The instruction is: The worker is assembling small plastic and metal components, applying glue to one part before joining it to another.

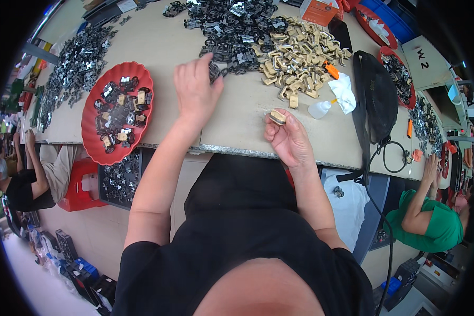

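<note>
Item one: my left hand, stretched forward over the pale, worn desk, fingers curled down on a small dark metal part at the near edge of the heap of black metal wheeled fittings; whether the fingers had fully closed on it I could not tell, as the hand hid the grip. Item two: my right hand, drawn back near the desk's front edge, pinching a small tan plastic housing between thumb and fingertips, its long axis lying roughly across the view. Item three: the pile of tan U-shaped plastic housings, touching the black heap on its right side, ahead of and slightly right of my right hand. The dark part lay forward and left of the held housing, so the left hand was plainly the nearer of the two to the black heap. Item four: a scalloped red plastic dish holding mixed black and tan assembled pieces, left of my left forearm, overhanging the desk edge. Item five: a small white squeeze bottle beside a crumpled white cloth, right of my right hand. Item six: a black bag further right.
</note>
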### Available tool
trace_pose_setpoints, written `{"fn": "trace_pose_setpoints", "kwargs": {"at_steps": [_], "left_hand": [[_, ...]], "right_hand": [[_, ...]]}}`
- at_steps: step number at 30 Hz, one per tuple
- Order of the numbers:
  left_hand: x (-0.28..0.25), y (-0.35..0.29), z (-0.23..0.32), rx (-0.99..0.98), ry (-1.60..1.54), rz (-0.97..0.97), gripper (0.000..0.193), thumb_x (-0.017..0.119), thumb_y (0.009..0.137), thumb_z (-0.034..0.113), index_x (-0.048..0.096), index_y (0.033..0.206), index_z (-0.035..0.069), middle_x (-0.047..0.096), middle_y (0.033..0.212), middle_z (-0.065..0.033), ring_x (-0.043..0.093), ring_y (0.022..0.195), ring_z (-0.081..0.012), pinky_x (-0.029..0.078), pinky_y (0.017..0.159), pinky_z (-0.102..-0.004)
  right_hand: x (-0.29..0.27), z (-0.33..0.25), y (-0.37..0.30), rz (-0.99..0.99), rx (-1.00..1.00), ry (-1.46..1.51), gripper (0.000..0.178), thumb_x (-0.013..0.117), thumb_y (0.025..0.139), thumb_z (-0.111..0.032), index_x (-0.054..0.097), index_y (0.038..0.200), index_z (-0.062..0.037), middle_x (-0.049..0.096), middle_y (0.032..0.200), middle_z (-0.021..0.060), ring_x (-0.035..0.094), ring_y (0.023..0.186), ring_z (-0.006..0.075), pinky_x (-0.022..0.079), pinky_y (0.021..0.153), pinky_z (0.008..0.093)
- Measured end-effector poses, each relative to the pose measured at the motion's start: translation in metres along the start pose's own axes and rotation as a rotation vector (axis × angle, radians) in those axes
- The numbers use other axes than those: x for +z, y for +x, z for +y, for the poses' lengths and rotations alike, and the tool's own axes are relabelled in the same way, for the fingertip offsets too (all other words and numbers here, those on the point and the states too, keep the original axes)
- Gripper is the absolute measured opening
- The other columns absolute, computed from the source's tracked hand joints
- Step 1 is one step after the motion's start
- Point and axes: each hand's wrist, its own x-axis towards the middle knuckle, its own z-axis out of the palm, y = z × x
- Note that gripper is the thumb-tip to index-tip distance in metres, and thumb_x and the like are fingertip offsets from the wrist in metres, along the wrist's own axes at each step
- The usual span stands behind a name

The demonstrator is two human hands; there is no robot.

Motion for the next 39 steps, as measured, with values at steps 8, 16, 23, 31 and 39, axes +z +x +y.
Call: {"fn": "trace_pose_setpoints", "kwargs": {"at_steps": [8, 16, 23, 31, 39], "left_hand": [[-0.014, -0.044, 0.035, 0.528, -0.415, -0.197, 0.032, 0.067, 0.066, 0.003, 0.059, 0.096, 0.002, 0.054, 0.093, -0.012, 0.054, 0.083, -0.0276, 0.046, 0.072, -0.0345], [-0.018, -0.028, 0.047, -0.361, -0.617, -0.339, 0.049, 0.07, 0.07, 0.014, 0.05, 0.112, 0.0, 0.051, 0.105, -0.0138, 0.054, 0.085, -0.0241, 0.046, 0.071, -0.0344], [-0.003, -0.02, 0.047, -0.038, -0.673, -0.525, 0.044, 0.068, 0.07, 0.009, 0.051, 0.11, 0.002, 0.054, 0.098, -0.0114, 0.054, 0.076, -0.0205, 0.047, 0.072, -0.03], [-0.008, -0.034, 0.036, -0.539, -1.452, -0.69, 0.036, 0.065, 0.075, -0.001, 0.049, 0.107, 0.0, 0.053, 0.088, -0.0022, 0.051, 0.075, -0.0065, 0.046, 0.068, -0.0216], [-0.005, -0.041, 0.038, -0.645, -1.573, -0.729, 0.036, 0.066, 0.076, 0.0, 0.049, 0.107, -0.002, 0.055, 0.088, -0.0034, 0.054, 0.076, -0.0068, 0.047, 0.069, -0.0206]], "right_hand": [[-0.003, 0.002, 0.012, 0.066, 0.001, 0.144, 0.032, 0.05, 0.091, -0.029, 0.053, 0.107, -0.0014, 0.059, 0.099, 0.013, 0.057, 0.093, 0.0235, 0.047, 0.079, 0.0353], [-0.008, 0.004, 0.015, 0.139, -0.095, 0.216, 0.034, 0.053, 0.089, -0.033, 0.053, 0.105, -0.0027, 0.058, 0.1, 0.011, 0.054, 0.089, 0.0195, 0.045, 0.076, 0.0331], [0.0, 0.001, 0.009, 0.142, -0.164, 0.093, 0.026, 0.057, 0.087, -0.019, 0.051, 0.105, -0.0018, 0.057, 0.1, 0.0113, 0.055, 0.083, 0.0161, 0.045, 0.075, 0.0284], [0.006, -0.011, 0.017, 0.096, -0.064, -0.342, 0.031, 0.061, 0.08, -0.001, 0.05, 0.108, -0.0013, 0.057, 0.1, 0.009, 0.056, 0.08, 0.0115, 0.046, 0.071, 0.0233], [0.006, -0.017, 0.018, 0.06, -0.005, -0.341, 0.034, 0.062, 0.078, 0.003, 0.049, 0.109, -0.0014, 0.056, 0.101, 0.0071, 0.056, 0.083, 0.0095, 0.046, 0.071, 0.0205]]}}
